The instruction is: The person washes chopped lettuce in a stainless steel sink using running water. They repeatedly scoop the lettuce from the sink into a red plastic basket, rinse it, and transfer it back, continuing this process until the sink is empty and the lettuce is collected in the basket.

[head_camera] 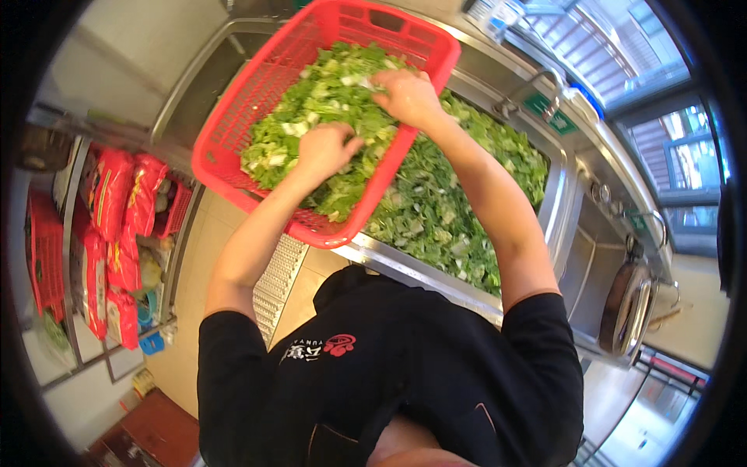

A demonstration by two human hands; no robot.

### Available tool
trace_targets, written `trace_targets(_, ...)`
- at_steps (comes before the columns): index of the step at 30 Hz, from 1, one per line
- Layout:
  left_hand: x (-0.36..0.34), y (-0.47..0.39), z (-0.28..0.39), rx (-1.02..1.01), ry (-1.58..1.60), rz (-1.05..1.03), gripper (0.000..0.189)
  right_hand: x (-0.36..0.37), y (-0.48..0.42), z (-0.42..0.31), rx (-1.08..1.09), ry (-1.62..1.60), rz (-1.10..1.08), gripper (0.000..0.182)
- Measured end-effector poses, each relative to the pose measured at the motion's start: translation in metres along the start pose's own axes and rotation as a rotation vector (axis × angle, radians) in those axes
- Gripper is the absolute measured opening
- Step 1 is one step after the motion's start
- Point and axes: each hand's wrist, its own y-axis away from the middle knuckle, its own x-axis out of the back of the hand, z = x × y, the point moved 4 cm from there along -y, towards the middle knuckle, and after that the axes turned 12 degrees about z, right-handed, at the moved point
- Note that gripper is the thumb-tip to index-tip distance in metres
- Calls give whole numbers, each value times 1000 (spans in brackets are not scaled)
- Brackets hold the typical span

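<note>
A red perforated plastic basket (257, 108) sits tilted across the view, over the stainless steel sink. Chopped leafy greens (344, 96) with pale stem pieces fill much of it. My left hand (330, 146) rests among the greens near the basket's middle, its fingers curled and partly buried. Higher up, by the right side of the basket, my right hand (407, 98) touches the greens, with a whitish piece at its fingertips. Whether either hand grips any is unclear. More chopped greens (429, 192) fill the sink basin (551, 192) under my right forearm.
A faucet (551, 96) juts over the basin's far edge. Another steel basin (583, 257) adjoins at right, beside a hanging metal pan-like container (627, 309). At left, a shelf holds red plastic bags (111, 192) and another red basket (44, 251). Windows (613, 52) line the upper right.
</note>
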Motion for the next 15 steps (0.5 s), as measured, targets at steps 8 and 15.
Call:
trace_targets(8, 41, -11, 73, -162, 611, 417, 32, 49, 287, 139, -602, -144, -186, 49)
trace_targets(15, -73, 52, 171, -103, 327, -236, 64, 73, 459, 104, -760, 32, -742, 83)
